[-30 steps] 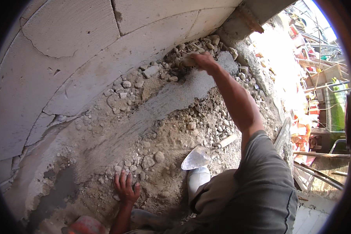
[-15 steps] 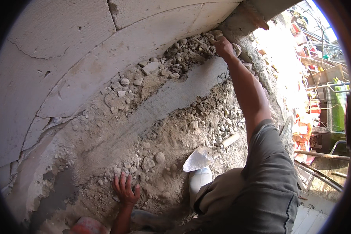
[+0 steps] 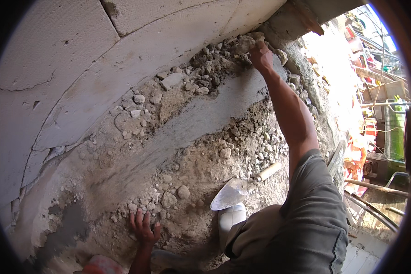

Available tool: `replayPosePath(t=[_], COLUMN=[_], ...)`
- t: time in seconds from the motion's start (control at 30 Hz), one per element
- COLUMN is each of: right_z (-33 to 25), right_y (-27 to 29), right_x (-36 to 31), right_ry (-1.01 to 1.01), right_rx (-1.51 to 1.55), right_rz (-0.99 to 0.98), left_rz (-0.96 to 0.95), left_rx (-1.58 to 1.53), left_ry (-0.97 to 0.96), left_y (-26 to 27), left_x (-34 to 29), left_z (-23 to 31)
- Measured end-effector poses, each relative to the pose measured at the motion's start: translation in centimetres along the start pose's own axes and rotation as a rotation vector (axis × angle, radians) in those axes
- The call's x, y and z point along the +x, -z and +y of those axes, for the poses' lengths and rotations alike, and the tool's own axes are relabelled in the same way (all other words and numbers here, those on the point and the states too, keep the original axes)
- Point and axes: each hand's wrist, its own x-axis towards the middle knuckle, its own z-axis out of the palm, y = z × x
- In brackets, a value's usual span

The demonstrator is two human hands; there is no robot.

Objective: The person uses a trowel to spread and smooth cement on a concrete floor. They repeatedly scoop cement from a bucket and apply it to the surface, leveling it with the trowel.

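My right hand [image 3: 261, 58] reaches to the far end of a rubble strip, its fingers curled against a greyish stone [image 3: 245, 44]; the fingertips are partly hidden. Another stone [image 3: 259, 36] lies just beyond them. Low on the left, my left hand [image 3: 144, 229] rests on the dirt with fingers spread, beside small stones [image 3: 169, 199]. Between my arms lies a pointed trowel [image 3: 229, 195] with a wooden handle [image 3: 268, 172], its blade near a pale boot [image 3: 231, 220]. A smooth grey mortar band [image 3: 205, 116] runs diagonally through the rubble.
A pale block wall [image 3: 77, 64] curves along the left and top. Wet grey mortar [image 3: 71, 228] lies at lower left, near a reddish rounded object [image 3: 102, 265]. Rough concrete [image 3: 310, 73] borders the right side, with poles [image 3: 376, 187] and scattered debris beyond.
The view has shifted slightly, so the wall and trowel sit a little farther left. My right hand stays at the far stones, with its fingers now against a stone. My left hand remains spread on the dirt.
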Motion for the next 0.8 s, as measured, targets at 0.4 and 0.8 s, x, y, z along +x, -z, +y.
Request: replayPosePath(t=[0.4, 0.8], right_z=[10.2, 4.7], right_y=[0.8, 3.4], right_x=[6.7, 0.0], right_ry=[0.022, 0.048], right_rx=[-0.673, -0.128], right_rz=[-0.21, 0.313], left_rz=[0.017, 0.019], left_rx=[0.076, 0.068], left_ry=[-0.027, -0.039], left_y=[0.0, 0.1], left_x=[0.1, 0.1], left_z=[0.0, -0.1])
